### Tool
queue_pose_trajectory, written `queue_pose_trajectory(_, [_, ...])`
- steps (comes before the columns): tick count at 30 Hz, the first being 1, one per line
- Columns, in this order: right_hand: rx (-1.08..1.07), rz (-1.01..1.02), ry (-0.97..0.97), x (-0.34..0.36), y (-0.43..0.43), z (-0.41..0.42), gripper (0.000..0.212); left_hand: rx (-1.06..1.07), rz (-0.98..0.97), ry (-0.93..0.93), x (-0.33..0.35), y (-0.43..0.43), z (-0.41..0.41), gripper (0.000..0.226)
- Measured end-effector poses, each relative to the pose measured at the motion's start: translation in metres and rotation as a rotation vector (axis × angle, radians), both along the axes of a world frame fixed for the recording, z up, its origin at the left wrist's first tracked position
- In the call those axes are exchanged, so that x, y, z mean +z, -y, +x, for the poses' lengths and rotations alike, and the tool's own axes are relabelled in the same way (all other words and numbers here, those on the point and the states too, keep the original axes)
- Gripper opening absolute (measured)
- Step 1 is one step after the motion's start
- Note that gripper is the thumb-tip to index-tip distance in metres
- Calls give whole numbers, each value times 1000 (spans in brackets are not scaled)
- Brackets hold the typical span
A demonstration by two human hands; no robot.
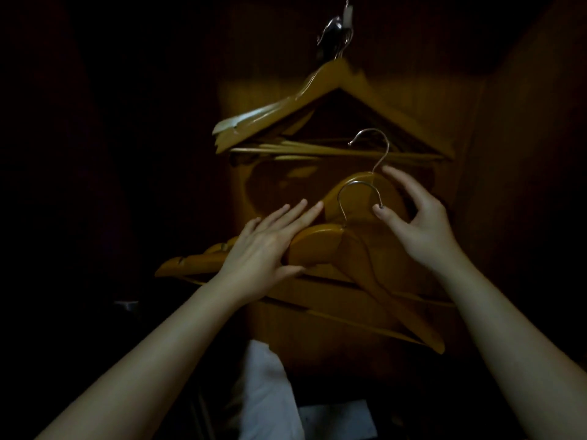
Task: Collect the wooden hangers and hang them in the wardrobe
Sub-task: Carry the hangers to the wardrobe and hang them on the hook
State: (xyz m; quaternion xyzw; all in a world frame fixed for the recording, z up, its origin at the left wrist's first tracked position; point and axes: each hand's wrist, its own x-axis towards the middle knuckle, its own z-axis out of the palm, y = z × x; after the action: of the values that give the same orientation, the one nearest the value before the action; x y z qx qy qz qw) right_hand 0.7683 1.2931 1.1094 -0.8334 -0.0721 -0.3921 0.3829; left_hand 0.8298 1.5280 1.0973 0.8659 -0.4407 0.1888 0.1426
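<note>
Inside a dark wooden wardrobe (508, 154), several wooden hangers (336, 100) hang bunched from metal hooks (333, 30) at the top. Lower down, my left hand (266, 246) grips a stack of wooden hangers (317, 249) at their necks, thumb underneath and fingers spread across the top. Two metal hooks rise from this stack, a near hook (355, 192) and a far hook (374, 144). My right hand (422, 220) is beside them, its thumb tip touching the end of the near hook and its fingers spread behind the far hanger's top.
The wardrobe's wooden back panel (286, 179) is lit in the middle; its sides are in deep shadow. White fabric (266, 385) lies at the bottom. A pale flat object (336, 417) sits beside it.
</note>
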Motion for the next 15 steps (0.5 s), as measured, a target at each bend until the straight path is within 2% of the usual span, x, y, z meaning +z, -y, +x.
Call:
queue_pose_trajectory(7, [-67,-150,268,68,35,27,52,40,-89,103,59,24,31,89])
queue_pose_trajectory(15, [-66,-136,253,132,57,75,53,76,-174,96,117,46,75,88])
